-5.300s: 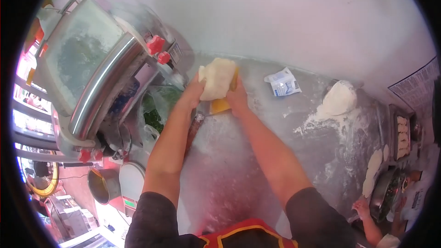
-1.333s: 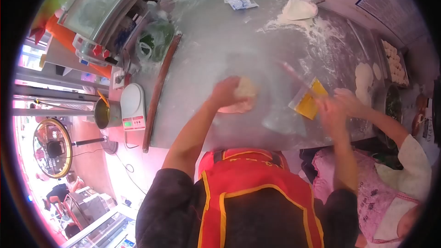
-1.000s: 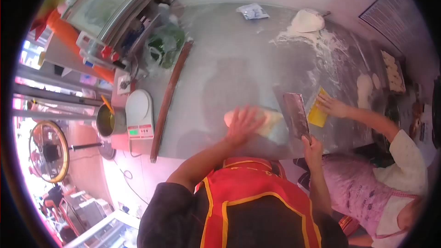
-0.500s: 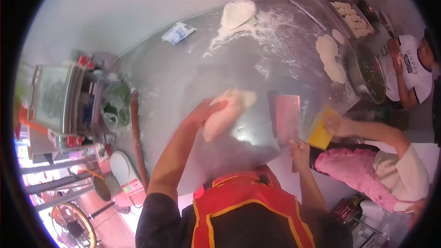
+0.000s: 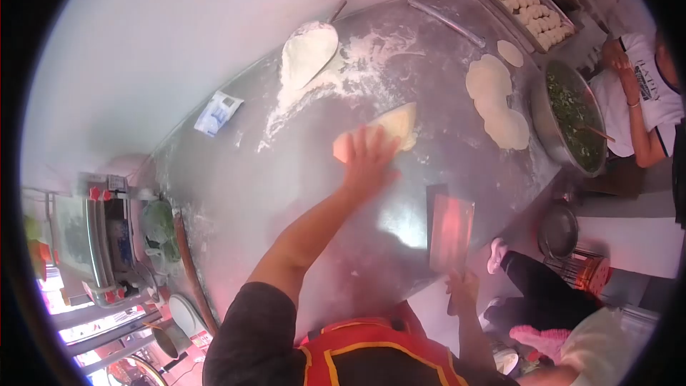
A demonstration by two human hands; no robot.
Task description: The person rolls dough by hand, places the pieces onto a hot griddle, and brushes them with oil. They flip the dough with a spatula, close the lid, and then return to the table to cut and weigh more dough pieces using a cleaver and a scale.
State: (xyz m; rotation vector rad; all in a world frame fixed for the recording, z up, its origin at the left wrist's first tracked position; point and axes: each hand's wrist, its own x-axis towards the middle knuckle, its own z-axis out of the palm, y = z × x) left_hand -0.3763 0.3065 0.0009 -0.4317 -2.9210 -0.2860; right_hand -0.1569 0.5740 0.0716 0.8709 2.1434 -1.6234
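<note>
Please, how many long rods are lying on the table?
2 are visible: a brown rod at the left end, beside the bag of greens, and a pale rod toward the back, near the tray. Others may be hidden.

A pale, elongated dough lump (image 5: pixel 401 129) (partly covered) slants toward two o'clock on the grey worktop (image 5: pixel 243 200); at its five o'clock, a rectangular metal cleaver (image 5: pixel 451 232) points blade toward twelve.

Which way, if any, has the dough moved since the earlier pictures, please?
Yes: the dough has moved toward the flour heap, now lying closer to it.
</note>
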